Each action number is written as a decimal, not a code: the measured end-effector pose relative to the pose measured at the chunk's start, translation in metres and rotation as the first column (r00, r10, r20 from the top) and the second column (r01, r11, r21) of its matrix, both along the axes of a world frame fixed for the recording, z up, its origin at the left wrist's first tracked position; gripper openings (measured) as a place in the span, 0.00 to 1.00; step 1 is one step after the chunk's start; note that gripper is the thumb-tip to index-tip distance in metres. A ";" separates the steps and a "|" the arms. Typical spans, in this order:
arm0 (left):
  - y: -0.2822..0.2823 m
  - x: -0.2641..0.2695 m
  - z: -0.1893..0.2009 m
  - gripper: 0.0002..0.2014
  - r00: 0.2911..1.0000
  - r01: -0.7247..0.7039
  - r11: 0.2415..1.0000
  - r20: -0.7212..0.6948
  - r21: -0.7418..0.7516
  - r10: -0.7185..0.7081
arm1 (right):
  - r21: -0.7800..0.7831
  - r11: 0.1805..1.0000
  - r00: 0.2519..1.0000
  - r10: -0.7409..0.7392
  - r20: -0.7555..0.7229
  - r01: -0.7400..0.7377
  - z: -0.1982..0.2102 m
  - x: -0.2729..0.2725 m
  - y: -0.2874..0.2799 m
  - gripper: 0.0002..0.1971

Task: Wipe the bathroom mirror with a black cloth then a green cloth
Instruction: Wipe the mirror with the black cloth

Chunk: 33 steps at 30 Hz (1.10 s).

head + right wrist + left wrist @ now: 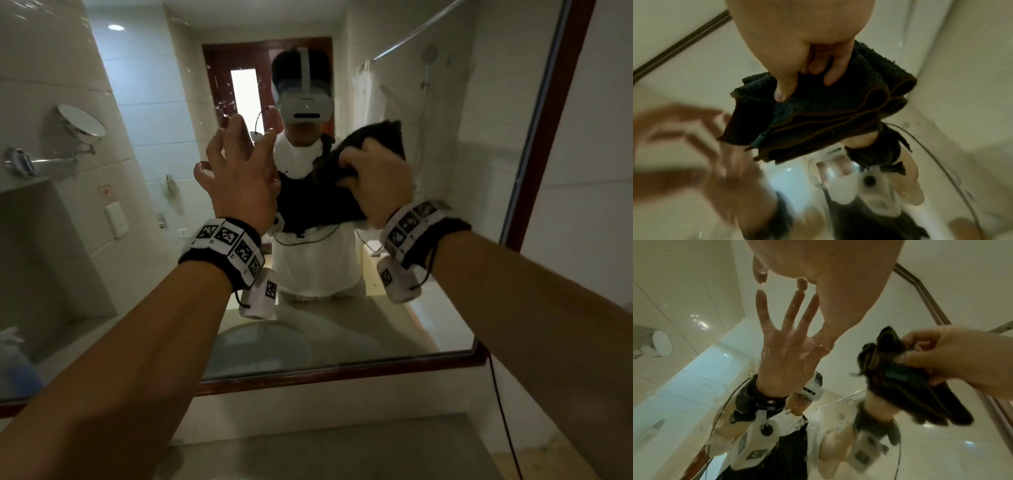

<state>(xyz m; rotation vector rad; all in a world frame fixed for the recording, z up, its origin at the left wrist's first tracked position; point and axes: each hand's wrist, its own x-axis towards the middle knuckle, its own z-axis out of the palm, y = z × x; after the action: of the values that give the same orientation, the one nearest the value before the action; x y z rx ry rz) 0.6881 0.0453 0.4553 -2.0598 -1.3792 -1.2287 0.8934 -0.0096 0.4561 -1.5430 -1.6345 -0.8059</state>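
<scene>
The right hand (376, 178) is gripping the folded black cloth (373, 140), thumb and fingers (835, 69) curling over the wad, so the cloth is sitting directly in front of those fingertips with the mirror (445, 171) glass just beyond it; whether the fabric is touching the glass I cannot tell. The cloth's long folds are running crosswise to the fingers, a broad face to press flat. The left hand (239, 171) is spreading its fingers (802, 283) apart, empty, with the tips touching the glass beside the cloth, so the right hand is judged the one to be wiping; no green cloth is showing.
</scene>
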 end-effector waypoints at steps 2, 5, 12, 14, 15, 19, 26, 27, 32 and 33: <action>0.000 0.001 0.000 0.38 1.000 0.005 1.000 0.009 -0.001 -0.005 | 0.056 0.998 0.993 0.029 -0.111 -0.023 0.032 0.006 0.001 0.11; 0.001 0.002 0.000 0.38 1.000 0.006 1.000 0.011 -0.003 -0.006 | -0.009 1.000 0.986 0.024 -0.163 -0.026 0.052 0.010 0.003 0.13; 0.000 0.004 -0.001 0.37 1.000 0.003 1.000 0.014 -0.005 -0.003 | -0.013 1.000 0.992 0.006 -0.129 -0.008 -0.016 -0.008 0.006 0.10; -0.001 0.004 -0.001 0.39 1.000 -0.003 1.000 0.012 -0.010 0.003 | -0.088 0.996 0.997 -0.005 -0.071 -0.001 -0.038 -0.008 0.002 0.08; -0.001 0.004 -0.001 0.39 1.000 -0.007 1.000 0.010 -0.013 0.008 | -0.109 0.994 0.999 -0.008 -0.043 0.004 -0.047 -0.008 0.000 0.08; -0.001 0.005 0.000 0.39 1.000 -0.020 1.000 0.001 -0.020 0.020 | -0.118 0.993 0.999 0.012 0.029 -0.009 -0.050 -0.007 -0.004 0.07; 0.000 0.001 -0.002 0.41 0.999 -0.041 0.999 -0.027 -0.008 0.040 | 0.084 0.996 0.985 -0.005 -0.170 0.020 0.003 0.022 -0.004 0.11; 0.001 0.001 -0.001 0.41 0.999 -0.041 0.999 -0.026 -0.010 0.040 | 0.100 0.995 0.978 0.007 -0.208 0.014 0.014 0.030 -0.005 0.12; 0.004 0.004 -0.004 0.42 0.999 -0.043 0.999 -0.015 0.007 0.043 | 0.119 0.992 0.873 0.032 -0.486 0.030 0.070 0.073 -0.015 0.15; 0.004 0.005 -0.005 0.43 0.999 -0.034 0.999 -0.002 0.007 0.034 | 0.121 0.992 0.871 0.037 -0.489 0.025 0.070 0.075 -0.014 0.15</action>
<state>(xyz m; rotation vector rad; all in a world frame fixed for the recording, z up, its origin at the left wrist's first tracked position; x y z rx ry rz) 0.6936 0.0495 0.4504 -2.0242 -1.4010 -1.2158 0.9687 -0.0233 0.5263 -1.4998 -1.1895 -0.4459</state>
